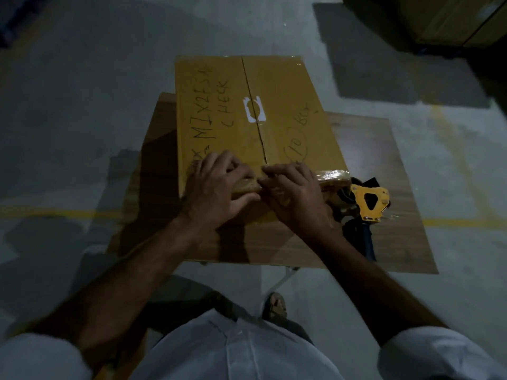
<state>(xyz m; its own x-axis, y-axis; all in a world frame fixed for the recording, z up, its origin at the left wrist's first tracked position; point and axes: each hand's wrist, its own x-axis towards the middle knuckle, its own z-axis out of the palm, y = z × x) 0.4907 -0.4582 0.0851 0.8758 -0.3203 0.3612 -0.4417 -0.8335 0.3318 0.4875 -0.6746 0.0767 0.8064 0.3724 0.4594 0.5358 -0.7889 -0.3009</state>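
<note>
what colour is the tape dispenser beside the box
The tape dispenser has a yellow frame and a blue handle, seen in the head view.
</note>
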